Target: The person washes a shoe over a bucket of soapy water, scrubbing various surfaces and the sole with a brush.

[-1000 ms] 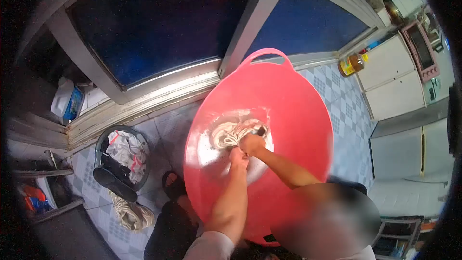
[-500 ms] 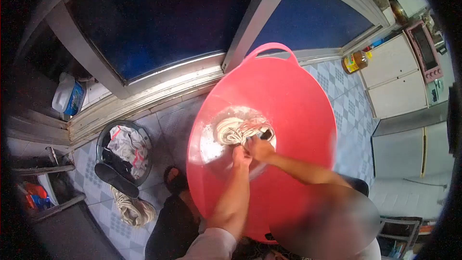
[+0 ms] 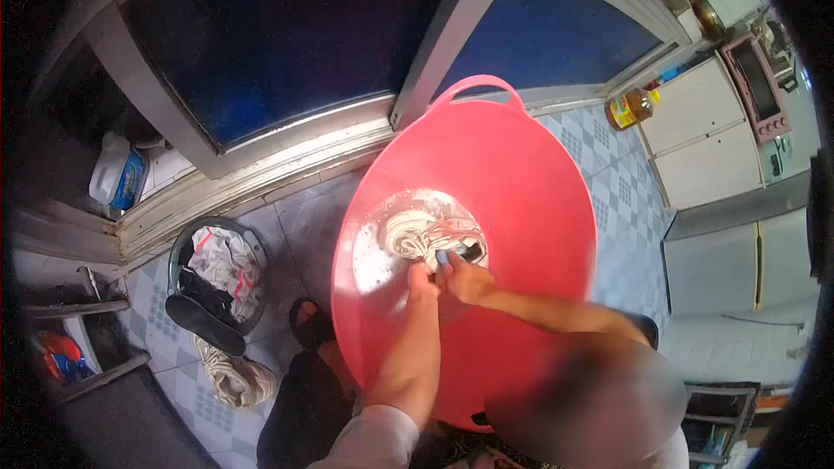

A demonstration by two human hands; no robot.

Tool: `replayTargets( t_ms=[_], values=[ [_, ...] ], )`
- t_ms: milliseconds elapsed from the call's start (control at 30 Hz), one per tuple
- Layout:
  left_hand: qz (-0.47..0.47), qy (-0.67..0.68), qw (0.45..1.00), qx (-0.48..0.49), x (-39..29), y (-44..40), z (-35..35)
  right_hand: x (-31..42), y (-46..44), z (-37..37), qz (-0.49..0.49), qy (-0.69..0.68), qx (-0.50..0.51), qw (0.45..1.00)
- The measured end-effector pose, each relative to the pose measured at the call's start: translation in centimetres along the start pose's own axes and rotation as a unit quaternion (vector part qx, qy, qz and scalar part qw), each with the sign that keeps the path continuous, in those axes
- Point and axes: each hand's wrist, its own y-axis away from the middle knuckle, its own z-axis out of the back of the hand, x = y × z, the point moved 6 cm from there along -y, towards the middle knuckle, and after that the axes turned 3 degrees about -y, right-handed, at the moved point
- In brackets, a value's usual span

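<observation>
Left hand (image 3: 423, 282) closed on the near side of a pale shoe (image 3: 407, 231), fingers partly hidden; right hand (image 3: 466, 282) just beside it, curled, with a small light-blue patch (image 3: 443, 257) at its fingertips. Cannot tell whether that patch is a tool, nor how firmly the right hand is clamped. Shoe lies low in the pink tub (image 3: 539, 174), nearer its left edge than its right, well below the handle (image 3: 476, 82) on the far edge; wet shine around it. Step in hand, judged: hand-working the shoe near its dark opening. Next move, judged: calls for the left hand to steady the shoe, leaving the right free to work. Similar pale shoe (image 3: 234, 379) on the tiled floor (image 3: 621, 169), left of the tub.
</observation>
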Motion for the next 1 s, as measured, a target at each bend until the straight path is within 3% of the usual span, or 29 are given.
replayTargets(
  t_ms=[33, 67, 133, 167, 200, 267, 300, 400, 433, 567, 633, 667, 733, 800, 867, 933, 1000],
  values=[
    [-0.118, -0.032, 0.992, 0.025, 0.1, -2.6, 1.8, -0.8, 0.7, -0.5, -0.006, 0.013, 0.001, 1.0],
    [-0.116, -0.033, 0.992, 0.028, -0.2, -2.2, 1.0, -0.8, 0.4, -0.3, -0.009, 0.012, -0.002, 1.0],
    [0.065, -0.001, 0.996, 0.054, 0.5, -0.8, -1.2, -0.2, -1.3, 0.3, -0.02, -0.003, -0.014, 1.0],
    [0.054, 0.025, 0.986, 0.157, 0.9, -5.0, 0.2, -0.6, -4.2, -0.2, -0.025, 0.005, -0.008, 1.0],
    [0.049, 0.025, 0.986, 0.159, 0.2, -2.8, -1.2, -1.6, -6.7, -1.7, -0.02, 0.004, -0.01, 1.0],
    [0.01, 0.075, 0.993, 0.095, -1.8, 4.2, -4.4, -1.0, -9.5, -4.8, 0.089, 0.171, 0.073, 0.978],
    [-0.004, 0.043, 0.992, 0.121, -1.4, 1.8, -3.5, -2.3, -9.0, -4.7, 0.005, 0.092, 0.03, 0.995],
    [0.04, 0.009, 0.99, 0.136, -0.4, -1.3, 0.1, -3.6, -3.6, -4.3, 0.037, 0.001, -0.011, 0.999],
    [0.02, -0.04, 0.996, 0.076, -0.1, -3.8, 1.7, -1.2, 0.2, -0.8, -0.028, -0.009, 0.028, 0.999],
    [0.055, -0.059, 0.991, 0.11, -3.2, 1.8, -4.6, -2.2, -1.0, 0.1, -0.01, -0.008, 0.052, 0.999],
    [-0.146, -0.228, 0.962, 0.021, -6.7, 5.7, -6.4, 0.3, 0.7, 1.7, -0.014, -0.042, 0.085, 0.995],
    [-0.147, -0.229, 0.962, 0.018, -7.1, 5.6, -6.2, 0.9, 1.6, 1.9, -0.018, -0.074, 0.121, 0.99],
    [-0.235, -0.373, 0.894, 0.086, -8.7, 5.9, -6.3, -1.6, 0.1, -0.6, 0.019, -0.026, 0.087, 0.996],
    [-0.244, -0.381, 0.885, 0.108, -9.7, 4.4, -5.7, 0.7, 3.7, 2.9, 0.02, 0.033, 0.229, 0.973],
    [-0.282, -0.524, 0.786, 0.169, -10.6, 3.6, -7.2, -2.8, 1.9, 1.9, 0.052, 0.062, 0.275, 0.958],
    [-0.242, -0.518, 0.805, 0.158, -10.5, 4.2, -8.8, -2.6, 2.6, 5.4, 0.168, 0.153, 0.21, 0.951],
    [-0.232, -0.479, 0.841, 0.094, -10.4, 5.9, -10.4, -3.8, 1.5, 7.4, 0.112, 0.265, 0.25, 0.925]
  ],
)
